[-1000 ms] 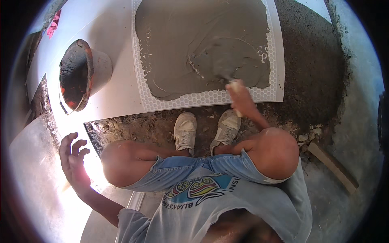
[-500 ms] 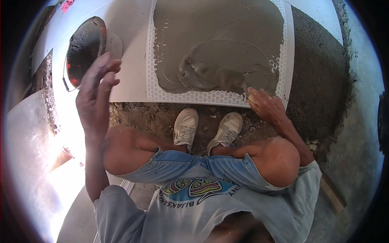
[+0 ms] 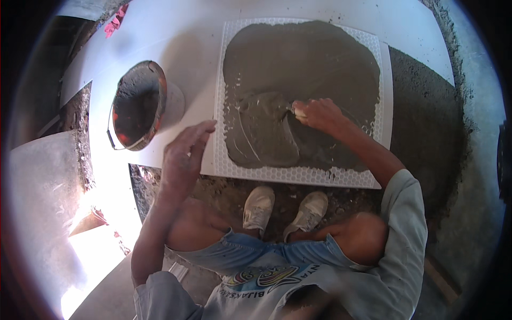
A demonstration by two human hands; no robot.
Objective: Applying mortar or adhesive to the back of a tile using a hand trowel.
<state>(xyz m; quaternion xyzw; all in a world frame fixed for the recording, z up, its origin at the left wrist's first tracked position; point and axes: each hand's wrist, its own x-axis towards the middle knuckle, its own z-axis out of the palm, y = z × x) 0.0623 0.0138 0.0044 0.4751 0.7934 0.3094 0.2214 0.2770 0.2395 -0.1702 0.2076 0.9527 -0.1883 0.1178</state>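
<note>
Right hand (image 3: 322,115): grip clamped on trowel handle (image 3: 300,113). Left hand (image 3: 184,156): grip apart, empty. Advise shallow angle, even pressure across grey mortar (image 3: 298,58).

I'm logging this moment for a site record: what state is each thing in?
Left hand: empty, fingers extended, loosely open
Right hand: closed around the trowel
Trowel: gripped by its pale handle; blade hard to make out
Grey mortar: spread out, with ridges
Honeycomb-patterned panel: mostly covered, edges partly bare
Bucket: uncovered, inside smeared dark
Pink cloth: crumpled
</note>
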